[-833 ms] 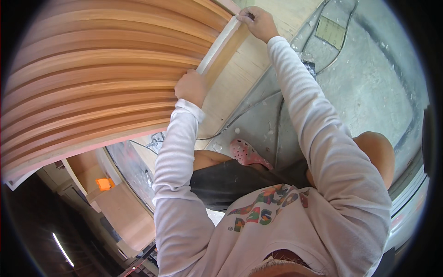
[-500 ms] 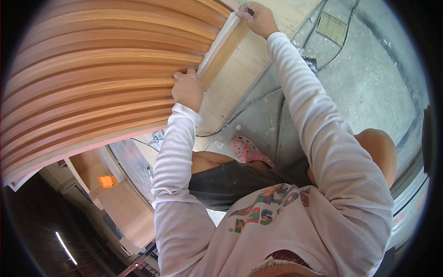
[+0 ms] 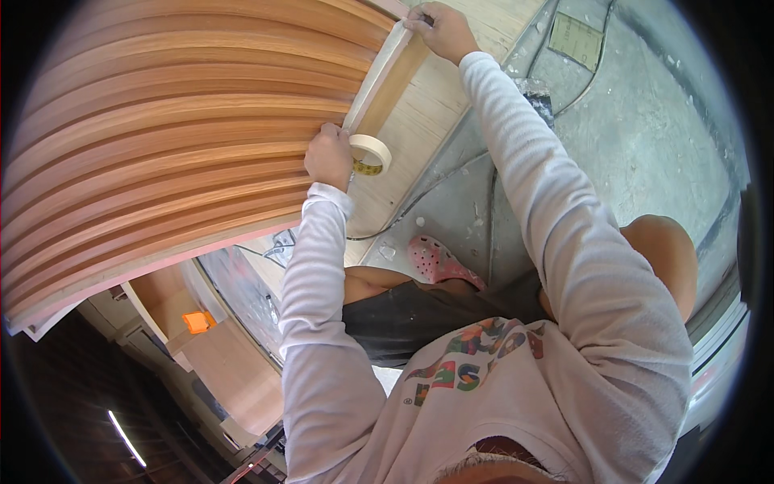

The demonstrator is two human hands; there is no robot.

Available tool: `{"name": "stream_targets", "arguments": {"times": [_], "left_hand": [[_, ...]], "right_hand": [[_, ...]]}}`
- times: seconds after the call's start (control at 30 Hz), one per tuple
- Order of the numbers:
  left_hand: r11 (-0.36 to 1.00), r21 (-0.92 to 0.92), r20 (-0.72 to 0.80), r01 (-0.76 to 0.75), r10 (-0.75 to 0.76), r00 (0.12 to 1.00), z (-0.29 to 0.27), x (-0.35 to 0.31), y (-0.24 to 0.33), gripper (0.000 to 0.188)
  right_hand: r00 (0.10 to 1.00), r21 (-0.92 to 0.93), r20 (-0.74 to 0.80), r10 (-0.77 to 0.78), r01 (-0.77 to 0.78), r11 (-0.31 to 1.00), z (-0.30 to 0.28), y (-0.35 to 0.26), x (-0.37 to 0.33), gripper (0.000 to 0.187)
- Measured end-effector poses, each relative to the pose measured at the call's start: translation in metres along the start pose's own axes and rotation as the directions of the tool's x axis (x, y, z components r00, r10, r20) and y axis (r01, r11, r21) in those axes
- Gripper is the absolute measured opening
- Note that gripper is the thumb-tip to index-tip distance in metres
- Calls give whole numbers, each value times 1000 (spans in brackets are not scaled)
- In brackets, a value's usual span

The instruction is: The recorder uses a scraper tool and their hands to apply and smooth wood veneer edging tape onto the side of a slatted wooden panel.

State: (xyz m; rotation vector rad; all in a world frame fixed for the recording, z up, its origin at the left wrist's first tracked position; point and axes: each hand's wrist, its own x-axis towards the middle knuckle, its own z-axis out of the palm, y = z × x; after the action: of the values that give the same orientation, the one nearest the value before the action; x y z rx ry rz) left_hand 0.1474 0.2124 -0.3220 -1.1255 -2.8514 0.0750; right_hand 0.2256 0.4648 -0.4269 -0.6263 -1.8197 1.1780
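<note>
Since the earlier frame the left hand (image 3: 329, 156) has slid down the ribbed wood panel (image 3: 161, 145), closed on a tape roll (image 3: 371, 153). The drawn tape strip (image 3: 379, 71) runs diagonally up-right along the panel's edge to the right hand (image 3: 442, 31), pinching its end.

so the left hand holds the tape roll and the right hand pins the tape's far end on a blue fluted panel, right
Not quite: the fluted panel is wood-brown, not blue, as the head view shows. The left hand holds the tape roll; the right hand pins the far end.
</note>
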Motion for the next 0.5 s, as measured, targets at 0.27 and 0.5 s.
{"name": "stream_targets", "arguments": {"times": [0.27, 0.5], "left_hand": [[998, 29, 28, -49, 48, 998, 0, -1, -1, 20], [1000, 8, -5, 5, -5, 1000, 0, -1, 0, 21]], "right_hand": [[1000, -51, -11, -9, 8, 999, 2, 6, 0, 19], [1000, -47, -10, -28, 27, 998, 4, 6, -1, 18]]}}
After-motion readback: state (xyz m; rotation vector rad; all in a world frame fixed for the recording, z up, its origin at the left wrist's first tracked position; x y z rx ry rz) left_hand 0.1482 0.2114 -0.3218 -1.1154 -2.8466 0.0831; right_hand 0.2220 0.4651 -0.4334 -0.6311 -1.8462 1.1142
